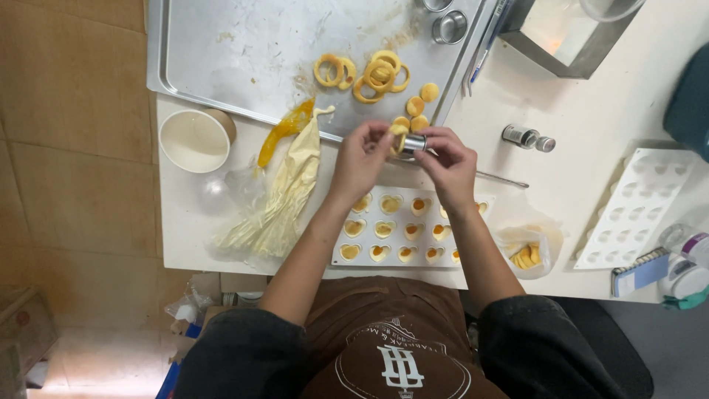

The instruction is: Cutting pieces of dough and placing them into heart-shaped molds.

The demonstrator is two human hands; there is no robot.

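Above the white mould [367,255], right hand [448,166] pinches the small metal cutter [413,142] — left hand [362,157] fingers clamp the pale disc [399,130]; best pushed out gently, kept flat.

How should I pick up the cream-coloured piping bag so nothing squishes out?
Probably best to grip the piping bag at its wide crumpled end near the table's front edge, coming from the front left. Its narrow tip points up towards the metal tray, beside the orange piping bag, so squeezing near the tip would likely push filling out. The white cup stands on the left.
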